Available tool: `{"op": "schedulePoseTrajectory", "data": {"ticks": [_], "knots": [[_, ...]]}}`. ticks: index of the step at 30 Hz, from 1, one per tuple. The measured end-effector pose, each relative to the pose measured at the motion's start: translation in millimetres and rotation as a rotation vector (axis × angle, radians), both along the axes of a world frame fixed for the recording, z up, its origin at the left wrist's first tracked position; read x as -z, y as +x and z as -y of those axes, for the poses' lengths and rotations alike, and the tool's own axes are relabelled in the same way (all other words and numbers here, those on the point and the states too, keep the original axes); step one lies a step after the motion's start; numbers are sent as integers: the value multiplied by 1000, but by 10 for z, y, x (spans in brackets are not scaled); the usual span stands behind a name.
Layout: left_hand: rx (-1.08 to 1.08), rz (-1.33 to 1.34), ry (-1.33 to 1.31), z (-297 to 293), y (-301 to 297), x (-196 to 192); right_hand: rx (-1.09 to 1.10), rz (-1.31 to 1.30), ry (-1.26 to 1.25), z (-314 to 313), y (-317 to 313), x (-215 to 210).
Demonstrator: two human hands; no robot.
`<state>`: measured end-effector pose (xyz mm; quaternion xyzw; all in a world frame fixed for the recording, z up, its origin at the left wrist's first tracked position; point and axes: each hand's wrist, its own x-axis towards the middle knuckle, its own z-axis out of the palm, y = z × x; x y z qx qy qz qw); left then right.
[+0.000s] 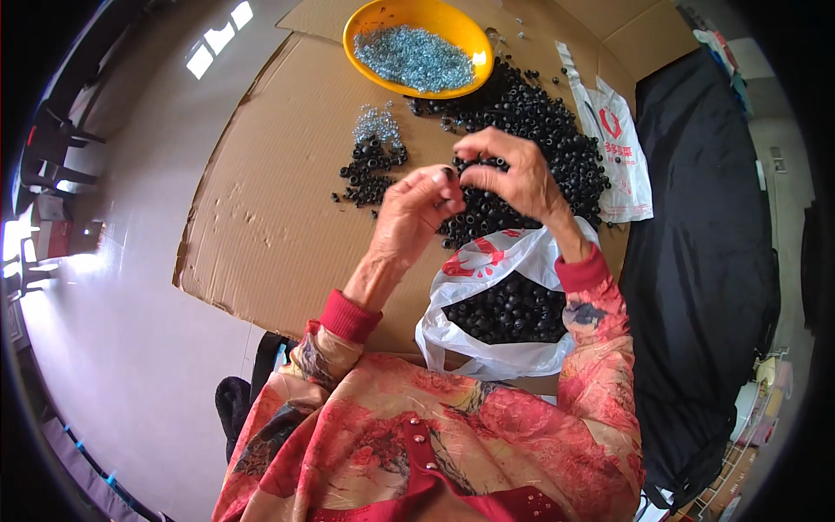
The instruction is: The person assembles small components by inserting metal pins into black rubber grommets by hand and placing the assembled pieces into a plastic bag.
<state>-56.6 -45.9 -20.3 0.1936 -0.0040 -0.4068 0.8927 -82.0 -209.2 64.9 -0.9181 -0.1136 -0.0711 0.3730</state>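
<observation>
My left hand [416, 211] and my right hand [513, 174] meet over the cardboard sheet [261, 217], fingertips pinched together on a small black ring part [450, 173]. A big heap of the same black rings [539, 130] spreads under and beyond my right hand. A smaller pile of black rings [370, 170] lies left of my hands, with a little cluster of silver screws [377, 124] just above it. Whether a screw is also held cannot be told.
An orange bowl [370, 26] full of silver screws stands at the far edge. A white plastic bag [483, 344] filled with black rings sits open near my lap. Another flat white bag [622, 148] lies at right, beside a black cloth [704, 226]. Grey floor lies to the left.
</observation>
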Motion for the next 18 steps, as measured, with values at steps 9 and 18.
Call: {"op": "schedulePoseTrajectory", "data": {"ticks": [9, 18], "knots": [[-154, 41, 80, -199, 302, 89, 54, 179, -480, 407, 567, 769], [-105, -14, -65, -210, 337, 95, -58, 157, -720, 364, 730, 947]]}}
